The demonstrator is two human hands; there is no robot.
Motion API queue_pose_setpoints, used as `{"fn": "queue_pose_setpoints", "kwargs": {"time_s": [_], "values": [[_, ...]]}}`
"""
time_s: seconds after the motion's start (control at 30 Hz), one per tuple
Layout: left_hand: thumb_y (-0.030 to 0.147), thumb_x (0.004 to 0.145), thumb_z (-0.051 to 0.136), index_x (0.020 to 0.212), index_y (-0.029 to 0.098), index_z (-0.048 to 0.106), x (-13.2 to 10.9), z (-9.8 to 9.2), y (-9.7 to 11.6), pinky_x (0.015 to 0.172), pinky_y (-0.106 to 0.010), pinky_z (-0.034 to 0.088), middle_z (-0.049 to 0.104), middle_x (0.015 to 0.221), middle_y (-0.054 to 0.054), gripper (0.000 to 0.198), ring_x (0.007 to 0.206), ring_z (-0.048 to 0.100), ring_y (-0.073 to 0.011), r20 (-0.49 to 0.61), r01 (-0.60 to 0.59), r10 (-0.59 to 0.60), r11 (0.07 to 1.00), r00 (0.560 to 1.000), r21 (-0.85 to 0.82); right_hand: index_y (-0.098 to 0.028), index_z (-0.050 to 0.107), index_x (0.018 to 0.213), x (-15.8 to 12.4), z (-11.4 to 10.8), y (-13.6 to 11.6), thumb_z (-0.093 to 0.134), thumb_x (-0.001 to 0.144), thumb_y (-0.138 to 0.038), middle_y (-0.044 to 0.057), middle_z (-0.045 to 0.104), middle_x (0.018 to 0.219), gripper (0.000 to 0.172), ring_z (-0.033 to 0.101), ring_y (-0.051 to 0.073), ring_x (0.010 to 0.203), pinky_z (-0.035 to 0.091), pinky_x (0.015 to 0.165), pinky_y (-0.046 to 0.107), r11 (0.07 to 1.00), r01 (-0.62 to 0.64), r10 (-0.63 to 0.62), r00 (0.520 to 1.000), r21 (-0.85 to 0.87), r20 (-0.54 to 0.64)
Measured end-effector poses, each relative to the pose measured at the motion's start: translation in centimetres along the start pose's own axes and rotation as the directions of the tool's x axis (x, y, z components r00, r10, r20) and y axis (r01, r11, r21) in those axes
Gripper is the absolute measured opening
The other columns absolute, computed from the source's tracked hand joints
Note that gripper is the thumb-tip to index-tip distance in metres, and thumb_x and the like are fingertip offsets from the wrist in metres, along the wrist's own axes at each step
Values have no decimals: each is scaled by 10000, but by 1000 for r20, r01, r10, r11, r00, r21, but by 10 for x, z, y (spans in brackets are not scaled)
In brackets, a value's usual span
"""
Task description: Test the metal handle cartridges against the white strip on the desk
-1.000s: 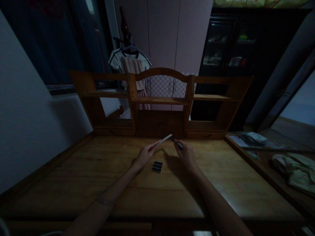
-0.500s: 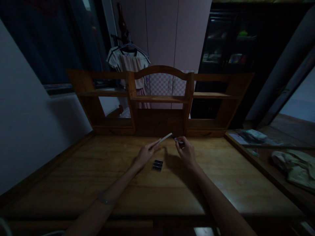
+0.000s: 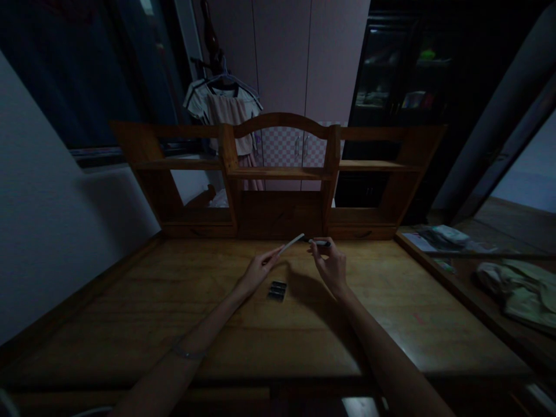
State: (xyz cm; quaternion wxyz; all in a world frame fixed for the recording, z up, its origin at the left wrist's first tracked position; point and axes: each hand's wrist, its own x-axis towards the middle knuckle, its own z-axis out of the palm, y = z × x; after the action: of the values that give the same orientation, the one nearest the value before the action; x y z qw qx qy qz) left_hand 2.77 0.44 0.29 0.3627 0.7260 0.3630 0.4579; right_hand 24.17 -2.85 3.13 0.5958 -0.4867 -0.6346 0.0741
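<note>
Ahead of the left hand (image 3: 257, 271), a slim, flat, pale strip (image 3: 292, 244) is held aslant; its near end is pinched there, its long axis being pointed forward and rightward; by the right hand (image 3: 332, 265), a dark, rod-shaped, pen-like tool (image 3: 321, 243) is gripped nearly crosswise, its thin end aimed at the strip's far tip; whether tip and tool are touching cannot be told; between the hands, toward the body, closer to the left, a small rectangular dark case (image 3: 277, 291) is laid on the smooth, grained wooden desk (image 3: 278, 344).
</note>
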Motion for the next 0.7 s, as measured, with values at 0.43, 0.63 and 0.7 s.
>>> {"fn": "queue_pose_setpoints", "kwargs": {"time_s": [0.43,0.63,0.7], "values": [[365,913,434,1296,316,504,-8,-1,12,1001,-357,409,569,1279,9,392,1153,548,-216,-92,-13,43,952,995,305,-200,537,944,-1,-1,-3,480,907,-413,52,705,791,224,691,184,741,516,671,273,1000,24,-24,999,2,30],[340,916,424,1302,320,497,-8,-5,14,995,-333,416,547,1304,27,393,1166,539,-204,-95,-60,98,937,991,343,-201,538,950,-2,-1,-4,472,910,-415,52,700,779,227,689,186,733,512,665,271,1000,26,-26,999,0,32],[336,915,429,1300,332,497,-9,-3,18,997,-331,416,550,1302,31,391,1160,543,-202,-62,-88,117,932,991,353,-204,536,951,-2,-1,-4,472,911,-410,52,699,785,219,686,185,734,507,668,271,999,31,-31,999,-7,38]]}}
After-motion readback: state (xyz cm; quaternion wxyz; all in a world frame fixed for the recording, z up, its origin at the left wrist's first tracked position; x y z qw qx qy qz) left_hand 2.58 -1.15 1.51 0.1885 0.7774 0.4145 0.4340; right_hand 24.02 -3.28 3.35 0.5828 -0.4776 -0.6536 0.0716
